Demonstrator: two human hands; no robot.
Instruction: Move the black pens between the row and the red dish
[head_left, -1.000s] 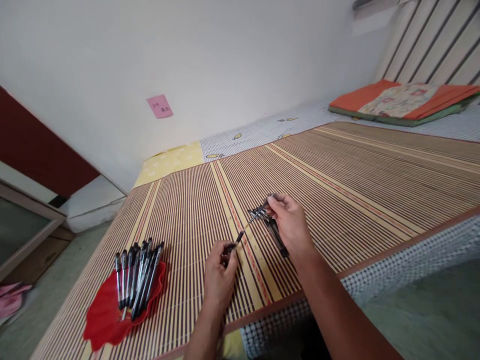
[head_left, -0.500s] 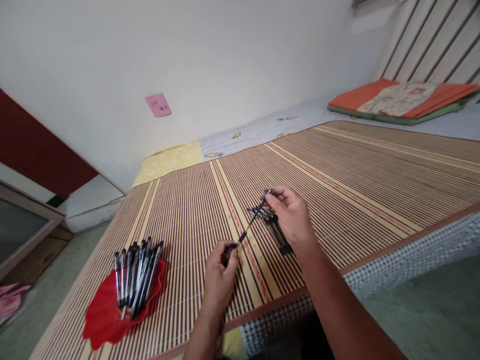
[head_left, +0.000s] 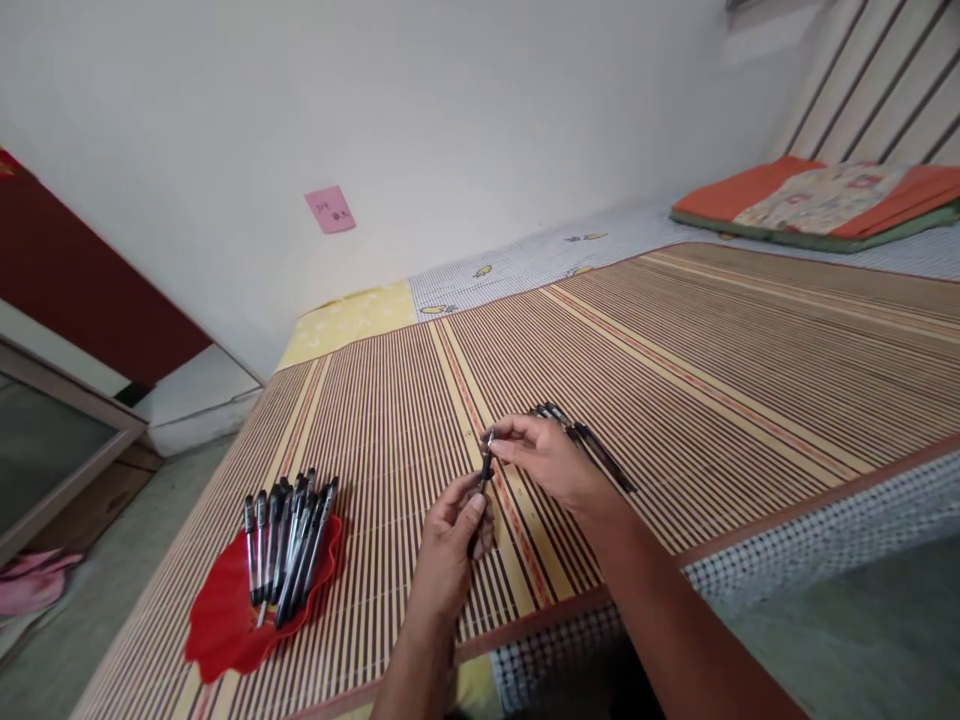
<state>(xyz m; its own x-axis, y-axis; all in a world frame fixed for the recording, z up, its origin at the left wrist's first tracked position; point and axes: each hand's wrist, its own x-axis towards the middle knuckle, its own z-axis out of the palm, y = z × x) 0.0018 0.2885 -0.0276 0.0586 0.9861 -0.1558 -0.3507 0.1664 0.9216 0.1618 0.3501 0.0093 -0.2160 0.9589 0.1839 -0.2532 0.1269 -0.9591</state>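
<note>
My left hand (head_left: 454,530) is closed around the barrel of a black pen (head_left: 487,466), which points up and away from me. At the pen's upper end, the thumb and fingertips of my right hand (head_left: 544,458) pinch a thin refill by its silvery tip (head_left: 491,441). Most of the refill's length is hidden inside the pen. Beyond my right hand, several black pen parts (head_left: 604,455) lie side by side on the striped bamboo mat (head_left: 375,420), partly covered by that hand. At the left, several clear pens with black caps (head_left: 289,545) rest on a red scalloped dish (head_left: 225,620).
The mat covers a bed with a checked sheet (head_left: 510,280) and a yellow patterned cloth (head_left: 352,318). A folded orange and floral quilt (head_left: 817,200) lies at the far right. A pink note (head_left: 330,210) is stuck to the white wall (head_left: 487,120) behind.
My right hand has come down and left toward my left hand. The long dark refill that stretched between them has slid into the pen, leaving only a short end showing.
</note>
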